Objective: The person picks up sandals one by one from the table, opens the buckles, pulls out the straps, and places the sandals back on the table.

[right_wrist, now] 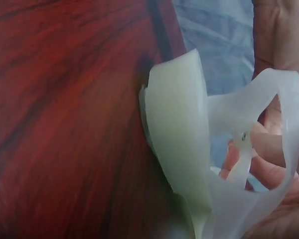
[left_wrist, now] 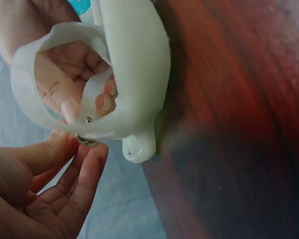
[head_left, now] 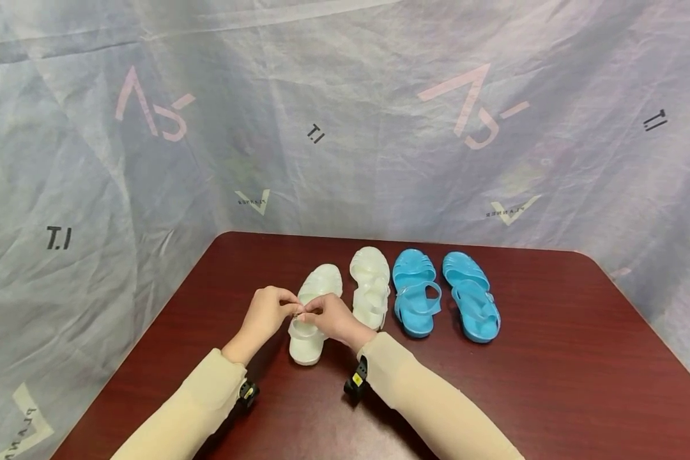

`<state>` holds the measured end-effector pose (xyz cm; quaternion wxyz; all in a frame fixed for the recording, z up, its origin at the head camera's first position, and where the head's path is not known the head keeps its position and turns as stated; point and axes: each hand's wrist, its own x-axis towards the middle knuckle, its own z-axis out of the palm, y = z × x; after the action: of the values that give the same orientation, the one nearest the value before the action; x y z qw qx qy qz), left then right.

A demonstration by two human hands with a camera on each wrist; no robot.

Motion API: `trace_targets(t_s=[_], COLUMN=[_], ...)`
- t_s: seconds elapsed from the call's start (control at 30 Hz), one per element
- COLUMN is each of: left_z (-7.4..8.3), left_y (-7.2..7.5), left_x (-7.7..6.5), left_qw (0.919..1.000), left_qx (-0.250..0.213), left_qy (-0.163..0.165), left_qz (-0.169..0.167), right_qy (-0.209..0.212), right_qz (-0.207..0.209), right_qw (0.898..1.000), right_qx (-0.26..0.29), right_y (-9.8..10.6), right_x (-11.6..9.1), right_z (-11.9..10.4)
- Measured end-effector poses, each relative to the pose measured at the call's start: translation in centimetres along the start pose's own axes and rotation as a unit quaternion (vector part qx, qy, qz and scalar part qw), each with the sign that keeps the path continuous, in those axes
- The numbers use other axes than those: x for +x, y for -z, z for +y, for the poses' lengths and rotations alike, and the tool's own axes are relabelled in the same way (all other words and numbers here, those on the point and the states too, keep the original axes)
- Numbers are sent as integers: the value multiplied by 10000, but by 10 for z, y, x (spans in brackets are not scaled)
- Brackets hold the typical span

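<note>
A white jelly sandal [head_left: 306, 349] stands on the table beneath both hands, toe pointing away. Its ankle strap [left_wrist: 27, 94] loops up above the heel, and a small metal buckle [left_wrist: 87, 141] sits on the strap's side. My left hand [head_left: 264, 314] pinches the strap at the buckle between thumb and fingers. From the other side, my right hand [head_left: 336, 317] pinches the strap close to the same buckle, its thumb reaching through the loop in the left wrist view. The strap's free end is partly hidden by fingers.
Just right of the worked sandal stands a second white sandal [head_left: 370, 265]. Farther right are two blue sandals, one [head_left: 415, 297] beside the other [head_left: 476, 297]. All rest on a dark red wooden table [head_left: 558, 358] with a printed grey cloth [head_left: 368, 160] behind it.
</note>
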<state>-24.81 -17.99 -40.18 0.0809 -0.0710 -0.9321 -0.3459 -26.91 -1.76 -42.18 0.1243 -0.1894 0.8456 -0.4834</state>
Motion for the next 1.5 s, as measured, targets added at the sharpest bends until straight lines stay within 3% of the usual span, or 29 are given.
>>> trace_targets(t_s=[0.4, 0.57, 0.73, 1.07, 1.23, 1.5], left_z=[-2, -8, -12, -9, -8, -11], left_y=[3, 8, 11, 6, 7, 8], left_x=[2, -3, -6, -5, -5, -3], left_qw=[9996, 9992, 9962, 9984, 9988, 9992], left_qx=[137, -285, -636, -388, -273, -130], left_qy=[-231, 171, 486, 315, 302, -29], left_qz=[-104, -211, -346, -267, -273, -388], right_qy=[-91, -219, -32, -82, 60, 215], right_qz=[-168, -103, -59, -148, -166, -218], right_qw=[9997, 9997, 9999, 9998, 9992, 9963], right_qx=[-170, 9, -82, -142, -364, -804], right_y=[0, 0, -1, -2, -3, -3], right_x=[2, 2, 2, 0, 0, 1], right_z=[-2, 1, 2, 0, -2, -5])
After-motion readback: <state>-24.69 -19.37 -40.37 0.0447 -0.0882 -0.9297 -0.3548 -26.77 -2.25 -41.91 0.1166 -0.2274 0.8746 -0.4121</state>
